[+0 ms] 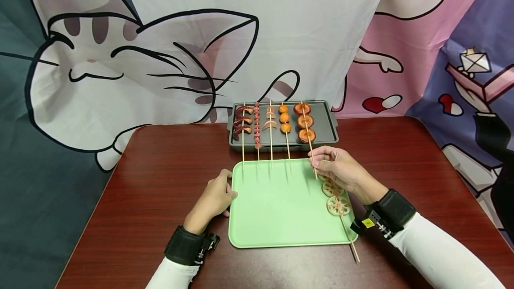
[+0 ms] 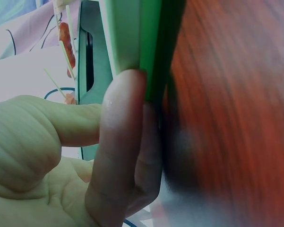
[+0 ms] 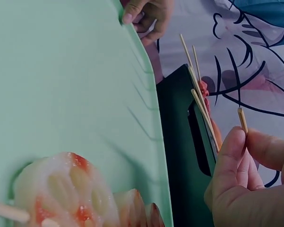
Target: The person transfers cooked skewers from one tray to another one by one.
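A skewer of three round brown mushroom caps [image 1: 306, 122] is laid on the right side of a dark grey baking tray [image 1: 328, 124] at the far edge of a red-brown table [image 1: 152, 177]; its caps are glossy, reddish-brown with darker rims, and are strung in a row on a thin pale wooden stick whose bare lower end reaches over the near rim of that tray. That bare end is pinched between the thumb and fingertips of the right hand [image 1: 339, 168], a grip shown close up in the right wrist view, where the stick tip [image 3: 242, 119] is seen poking up from the curled fingers. Under the same hand, a lotus-root skewer [image 1: 336, 200] with pale, holed slices is lying on the right part of a light green tray [image 1: 277, 204], its stick running past the tray's near right corner. The left edge of the green tray is gripped by the left hand [image 1: 214, 200], with the thumb on top and the fingers tucked under the rim. Four more skewers are seen to the left of the mushrooms on the grey tray: curled dark red pieces [image 1: 242, 124], small pink chunks [image 1: 257, 124], pale slices [image 1: 270, 119] and orange balls [image 1: 284, 119].
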Demonstrator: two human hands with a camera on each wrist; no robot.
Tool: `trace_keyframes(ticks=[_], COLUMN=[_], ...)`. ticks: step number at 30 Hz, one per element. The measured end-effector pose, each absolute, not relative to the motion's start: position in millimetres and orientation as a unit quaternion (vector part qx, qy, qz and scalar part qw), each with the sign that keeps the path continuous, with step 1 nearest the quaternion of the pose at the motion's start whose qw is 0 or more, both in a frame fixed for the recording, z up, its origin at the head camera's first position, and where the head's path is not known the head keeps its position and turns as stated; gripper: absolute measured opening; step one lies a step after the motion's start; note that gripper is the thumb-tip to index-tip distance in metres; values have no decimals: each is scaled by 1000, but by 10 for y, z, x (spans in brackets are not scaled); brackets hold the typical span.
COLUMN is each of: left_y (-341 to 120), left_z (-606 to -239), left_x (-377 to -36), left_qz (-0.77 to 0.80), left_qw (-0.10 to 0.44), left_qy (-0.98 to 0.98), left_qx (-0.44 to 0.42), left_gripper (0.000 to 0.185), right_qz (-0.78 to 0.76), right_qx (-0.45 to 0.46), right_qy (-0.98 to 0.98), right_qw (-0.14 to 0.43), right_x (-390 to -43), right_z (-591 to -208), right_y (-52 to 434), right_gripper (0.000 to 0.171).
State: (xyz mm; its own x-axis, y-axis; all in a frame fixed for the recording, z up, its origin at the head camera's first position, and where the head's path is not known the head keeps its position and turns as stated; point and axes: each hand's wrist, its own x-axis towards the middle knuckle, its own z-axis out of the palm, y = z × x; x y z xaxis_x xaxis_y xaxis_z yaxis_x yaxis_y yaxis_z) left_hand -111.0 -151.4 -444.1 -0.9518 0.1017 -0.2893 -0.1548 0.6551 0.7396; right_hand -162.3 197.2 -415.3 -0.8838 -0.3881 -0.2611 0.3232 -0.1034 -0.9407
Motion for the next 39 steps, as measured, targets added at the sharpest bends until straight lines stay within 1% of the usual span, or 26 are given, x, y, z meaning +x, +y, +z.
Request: trace_keyframes(ticks=[10, 24, 31, 35, 39], left_y=[-1511, -1511, -1512, -1511, -1510], left_z=[-4439, -4440, -4442, -4435, -4432], left_x=[-1109, -1114, -1109, -1109, -1109], left_qz=[410, 414, 411, 411, 412], left_qw=[157, 151, 159, 161, 160], left_qy=[898, 897, 897, 897, 897], left_qx=[-15, -13, -16, -16, -16], left_gripper=[50, 50, 50, 49, 50], right_qz=[-700, -700, -693, -692, -675], right_qx=[-27, -52, -78, -86, -87], right_qy=[667, 656, 663, 660, 675], right_qw=[254, 279, 273, 282, 284], right_x=[-1542, -1416, -1353, -1309, -1265], right_z=[-4136, -4122, -4131, -4136, -4113], right_y=[1982, 1996, 2015, 2030, 2039], right_gripper=[23, 18, 20, 17, 18])
